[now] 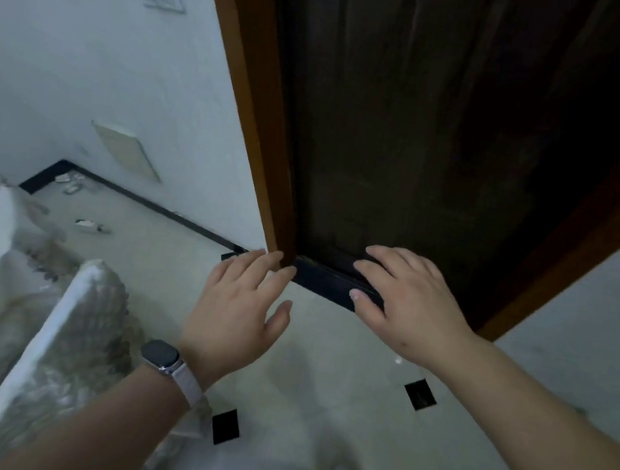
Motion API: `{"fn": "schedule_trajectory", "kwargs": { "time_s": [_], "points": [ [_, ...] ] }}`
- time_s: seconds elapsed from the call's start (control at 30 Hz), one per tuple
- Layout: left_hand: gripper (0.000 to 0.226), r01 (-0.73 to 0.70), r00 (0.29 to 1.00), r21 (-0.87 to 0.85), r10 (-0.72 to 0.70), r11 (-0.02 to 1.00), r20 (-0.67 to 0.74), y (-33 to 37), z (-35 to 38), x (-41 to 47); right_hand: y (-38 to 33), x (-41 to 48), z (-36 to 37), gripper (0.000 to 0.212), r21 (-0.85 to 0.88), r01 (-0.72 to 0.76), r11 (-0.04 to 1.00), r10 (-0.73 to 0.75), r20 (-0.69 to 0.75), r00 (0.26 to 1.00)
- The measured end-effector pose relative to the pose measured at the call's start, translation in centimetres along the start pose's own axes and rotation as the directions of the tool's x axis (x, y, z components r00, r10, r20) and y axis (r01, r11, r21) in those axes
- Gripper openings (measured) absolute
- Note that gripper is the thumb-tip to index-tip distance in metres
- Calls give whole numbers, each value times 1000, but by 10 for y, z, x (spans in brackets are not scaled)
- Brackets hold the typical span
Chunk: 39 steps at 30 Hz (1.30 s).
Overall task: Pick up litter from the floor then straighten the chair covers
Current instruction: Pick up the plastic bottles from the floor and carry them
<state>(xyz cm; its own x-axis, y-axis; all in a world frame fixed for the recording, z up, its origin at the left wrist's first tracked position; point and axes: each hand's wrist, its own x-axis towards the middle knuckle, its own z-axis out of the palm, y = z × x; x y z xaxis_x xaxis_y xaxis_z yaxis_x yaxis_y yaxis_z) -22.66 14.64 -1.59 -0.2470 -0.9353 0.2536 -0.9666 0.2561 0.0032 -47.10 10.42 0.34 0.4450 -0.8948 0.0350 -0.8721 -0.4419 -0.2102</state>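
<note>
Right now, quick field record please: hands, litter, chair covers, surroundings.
left hand: open, fingers spread, holds nothing, watch on wrist
right hand: open, holds nothing
litter: pale scraps on the floor by the dark baseboard, far left, beyond both hands
chair cover: white lacy fabric draped at lower left, untouched
doorway: dark, brown wooden frame, straight ahead

Dim, soft-blurred, wide-angle edge distortion

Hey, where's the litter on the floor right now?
In the head view it lies far left: scraps of litter in the corner by the black baseboard, another piece nearer, beyond the covered chair.
</note>
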Motion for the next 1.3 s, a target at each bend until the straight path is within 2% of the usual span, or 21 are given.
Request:
{"fn": "schedule_trajectory", "kwargs": {
  "time_s": [0.13,0.3,0.47,0.6,0.73,0.9,1.07,1.3],
  "points": [
    [44,93,994,-35,-95,995,-52,-32,7,20,-7,60,2,64,70,102,992,-104,17,994],
    [44,230,968,-34,-232,973,-99,-105,23,33,-37,150,18,61,68,251,966,-255,57,965],
    [42,302,928,-51,-306,952,-211,-181,40,64,-77,245,36,57,14,361,932,-361,79,929],
    [42,378,899,-69,-384,923,-212,-248,60,95,-107,326,36,56,-69,425,903,-418,97,903],
    [42,428,874,-62,-430,902,-225,-314,67,107,-144,397,37,53,-113,469,876,-468,37,883],
    [44,559,811,-36,-555,828,-184,-383,64,97,-201,465,57,50,-89,575,813,-576,16,817],
    [44,695,707,-5,-684,719,-180,-431,62,86,-255,519,78,49,-69,711,700,-712,6,702],
    [46,772,631,21,-762,635,-145,-485,80,96,-287,595,109,49,-27,777,629,-777,-5,629]
  ]
}}
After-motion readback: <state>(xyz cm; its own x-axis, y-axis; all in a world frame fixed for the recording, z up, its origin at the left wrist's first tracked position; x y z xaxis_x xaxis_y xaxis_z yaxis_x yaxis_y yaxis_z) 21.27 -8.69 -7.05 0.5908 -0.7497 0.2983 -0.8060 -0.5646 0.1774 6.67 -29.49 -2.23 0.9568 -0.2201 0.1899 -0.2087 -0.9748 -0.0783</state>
